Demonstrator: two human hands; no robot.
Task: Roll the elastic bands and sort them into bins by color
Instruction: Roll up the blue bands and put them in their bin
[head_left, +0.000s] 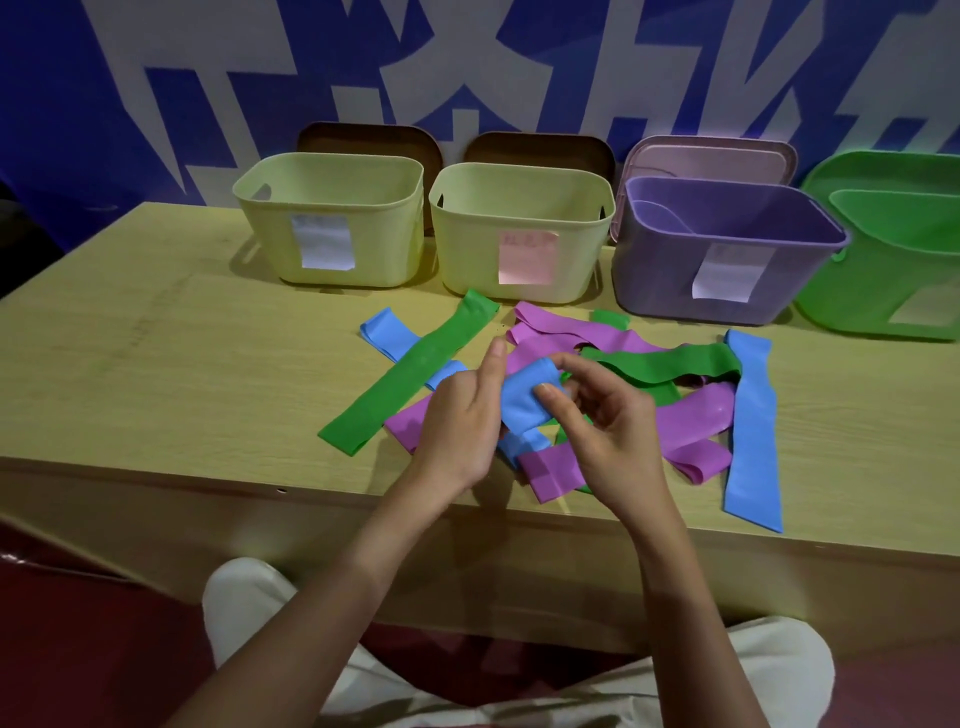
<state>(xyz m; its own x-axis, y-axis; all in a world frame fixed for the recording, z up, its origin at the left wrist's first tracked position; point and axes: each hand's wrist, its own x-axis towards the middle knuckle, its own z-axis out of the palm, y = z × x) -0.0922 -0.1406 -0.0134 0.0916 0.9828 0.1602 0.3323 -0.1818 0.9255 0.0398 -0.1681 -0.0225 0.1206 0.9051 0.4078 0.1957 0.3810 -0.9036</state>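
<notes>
Above table centre: both hands (457, 426) (608, 431) pinch smooth blue rolled band (524, 402).

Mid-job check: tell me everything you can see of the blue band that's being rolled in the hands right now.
The blue band is a flat, smooth, rubbery-looking strip, mostly wound into a chunky roll held above the table's band pile. The left hand grips its left side, thumb up beside it; the right hand pinches it, thumb pressing its front. A loose tail hangs below the roll towards a purple band. It is not yet in any bin.
</notes>
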